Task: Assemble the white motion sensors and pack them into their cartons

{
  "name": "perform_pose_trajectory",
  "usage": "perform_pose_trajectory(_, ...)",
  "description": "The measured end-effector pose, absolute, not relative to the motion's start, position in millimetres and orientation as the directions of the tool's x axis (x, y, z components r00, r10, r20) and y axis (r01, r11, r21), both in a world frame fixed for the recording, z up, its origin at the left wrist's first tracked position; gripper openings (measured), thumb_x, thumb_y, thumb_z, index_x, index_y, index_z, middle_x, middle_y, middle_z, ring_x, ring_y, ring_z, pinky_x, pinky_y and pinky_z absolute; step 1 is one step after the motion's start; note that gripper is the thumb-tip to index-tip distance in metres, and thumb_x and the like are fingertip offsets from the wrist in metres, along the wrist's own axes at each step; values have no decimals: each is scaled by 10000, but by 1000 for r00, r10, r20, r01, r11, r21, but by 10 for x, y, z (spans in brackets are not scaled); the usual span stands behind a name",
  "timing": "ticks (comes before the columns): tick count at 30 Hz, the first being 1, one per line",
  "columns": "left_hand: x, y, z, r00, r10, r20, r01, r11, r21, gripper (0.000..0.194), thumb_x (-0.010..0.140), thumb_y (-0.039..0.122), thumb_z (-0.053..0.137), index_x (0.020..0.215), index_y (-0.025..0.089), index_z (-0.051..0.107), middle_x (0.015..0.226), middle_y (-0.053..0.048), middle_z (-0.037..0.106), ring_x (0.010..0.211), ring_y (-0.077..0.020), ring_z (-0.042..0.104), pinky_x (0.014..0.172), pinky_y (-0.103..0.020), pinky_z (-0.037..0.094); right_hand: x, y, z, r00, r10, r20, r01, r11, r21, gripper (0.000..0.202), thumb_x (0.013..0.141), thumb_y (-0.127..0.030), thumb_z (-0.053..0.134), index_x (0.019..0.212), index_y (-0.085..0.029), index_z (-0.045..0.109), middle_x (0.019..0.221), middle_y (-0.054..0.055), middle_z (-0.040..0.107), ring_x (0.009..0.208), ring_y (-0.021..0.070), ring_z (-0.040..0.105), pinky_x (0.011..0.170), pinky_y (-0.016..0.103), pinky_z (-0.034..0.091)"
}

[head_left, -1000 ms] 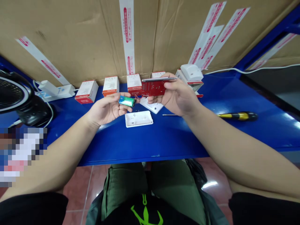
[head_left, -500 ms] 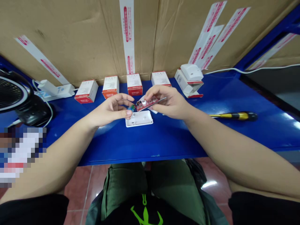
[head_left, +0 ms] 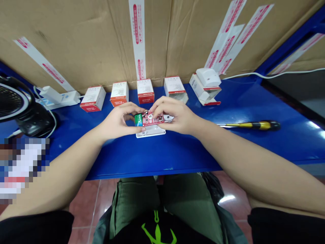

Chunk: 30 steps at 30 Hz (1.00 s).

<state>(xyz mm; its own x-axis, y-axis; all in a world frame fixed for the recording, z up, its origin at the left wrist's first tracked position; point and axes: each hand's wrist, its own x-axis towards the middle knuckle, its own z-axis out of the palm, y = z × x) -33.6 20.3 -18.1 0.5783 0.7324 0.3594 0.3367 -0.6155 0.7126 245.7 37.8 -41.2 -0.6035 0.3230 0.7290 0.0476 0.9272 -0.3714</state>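
A red circuit board (head_left: pixel 157 118) is held between my two hands, its face with small components turned up. At its left end sits a green and blue battery (head_left: pixel 138 120). My left hand (head_left: pixel 119 120) curls around that end, thumb at the near edge and fingers at the far edge. My right hand (head_left: pixel 176 115) grips the right end, fingertips over the board and thumb below it. A pale grey piece (head_left: pixel 168 118) shows at the board's right end, partly hidden by the fingers. Under the board a white plastic housing half (head_left: pixel 151 132) lies on the blue table.
Several red-and-white cartons (head_left: pixel 145 91) line the back of the blue table (head_left: pixel 152 159). A white detector (head_left: pixel 208 77) rests on the rightmost one. A yellow-and-black screwdriver (head_left: pixel 254 125) lies at right. At left stand a black fan (head_left: pixel 30 115) and a power strip (head_left: pixel 66 100).
The board has turned flatter, and the battery, apart in my left fingers before, now sits at its left end. My right hand has shifted slightly left.
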Motion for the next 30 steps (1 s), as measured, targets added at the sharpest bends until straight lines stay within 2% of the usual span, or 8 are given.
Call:
perform_pose_trajectory(4, -378, 223, -183, 616, 711, 340, 330, -625, 708, 541, 831, 499, 958, 1263, 202, 821, 1197, -110, 792, 1012, -225, 782, 857, -376, 709, 2463, 374, -403, -629, 338, 700, 80, 924, -374, 153, 965, -183, 737, 1102, -245, 715, 1125, 48, 744, 1025, 199, 708, 870, 367, 585)
perform_pose_trajectory(9, -413, 229, -172, 602, 721, 343, 338, -620, 708, 605, 810, 480, 974, 1322, 203, 809, 1178, -104, 768, 1001, -213, 758, 866, -380, 708, 2462, 346, -371, -636, 348, 689, 73, 916, -395, 125, 1005, -302, 786, 1076, -232, 711, 1113, 58, 753, 1031, 203, 717, 882, 379, 590)
perform_pose_trajectory(15, -379, 199, -134, 580, 737, 346, 395, -626, 672, 558, 803, 527, 954, 1238, 199, 835, 1101, -80, 758, 900, -192, 732, 777, -333, 680, 2417, 335, -393, -615, 368, 698, 47, 900, -433, 131, 989, -291, 816, 1046, -225, 719, 1127, 67, 766, 1036, 208, 722, 868, 375, 589)
perform_pose_trajectory(19, -358, 191, -122, 576, 706, 413, 427, -690, 584, 476, 803, 487, 921, 1159, 177, 851, 1006, -65, 766, 827, -182, 706, 730, -310, 637, 2389, 327, -419, -615, 402, 678, 56, 880, -472, 142, 1000, -308, 799, 1075, -234, 705, 1112, 57, 746, 1034, 208, 704, 896, 382, 583)
perform_pose_trajectory(22, -397, 196, -69, 599, 659, 454, 463, -748, 475, 438, 803, 462, 896, 1129, 171, 854, 920, -46, 753, 763, -169, 676, 723, -305, 602, 2432, 327, -398, -633, 461, 622, 102, 846, -523, 381, 951, -416, 844, 1235, -237, 664, 1217, 86, 712, 1114, 247, 683, 990, 437, 584)
perform_pose_trajectory(24, -442, 195, -8, 628, 638, 447, 490, -769, 409, 422, 801, 467, 883, 1109, 181, 854, 895, -39, 745, 745, -168, 664, 714, -304, 581, 2491, 330, -367, -654, 493, 574, 174, 836, -521, 676, 840, -495, 939, 1371, -227, 617, 1358, 130, 678, 1232, 309, 655, 1094, 510, 561)
perform_pose_trajectory(26, -487, 186, 57, 650, 634, 418, 520, -773, 363, 398, 804, 468, 864, 1091, 193, 851, 889, -37, 741, 743, -172, 661, 710, -303, 566, 2547, 324, -339, -687, 535, 492, 283, 820, -497, 913, 729, -505, 1013, 1477, -217, 577, 1430, 158, 661, 1325, 376, 615, 1169, 587, 522)
perform_pose_trajectory(30, -537, 152, 141, 659, 657, 367, 575, -754, 317, 341, 820, 458, 827, 1058, 215, 846, 873, -28, 721, 725, -171, 647, 731, -311, 560, 2553, 276, -337, -728, 605, 322, 449, 776, -444, 1032, 713, -391, 1013, 1601, -174, 533, 1306, 165, 728, 1415, 440, 560, 1208, 655, 493)
